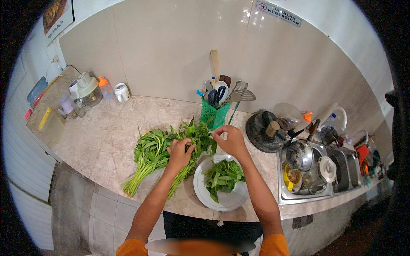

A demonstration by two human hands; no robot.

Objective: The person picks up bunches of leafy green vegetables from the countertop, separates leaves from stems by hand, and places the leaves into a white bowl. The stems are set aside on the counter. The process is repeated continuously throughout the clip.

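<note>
Two piles of long-stemmed leafy greens, which look like water spinach (pixel 149 155), lie side by side on the counter, with stem ends toward me. My left hand (pixel 180 153) rests at the right-hand bunch (pixel 198 134), its fingers curled around part of the greens. Just right of that bunch, my right hand (pixel 228 140) is raised with thumb and forefinger pinched together; whatever is between the fingertips is too small to tell. Below it stands a white plate (pixel 232 202) holding loose picked leaves (pixel 224 176).
Behind the greens stands a green basket (pixel 213 114) of utensils. A dark stone mortar (pixel 265 134) sits right of it, beside a steel sink (pixel 299 197) with a kettle (pixel 300 155) and dishes. A food processor (pixel 89 91), bottle (pixel 105 87) and white mug (pixel 122 92) stand far left.
</note>
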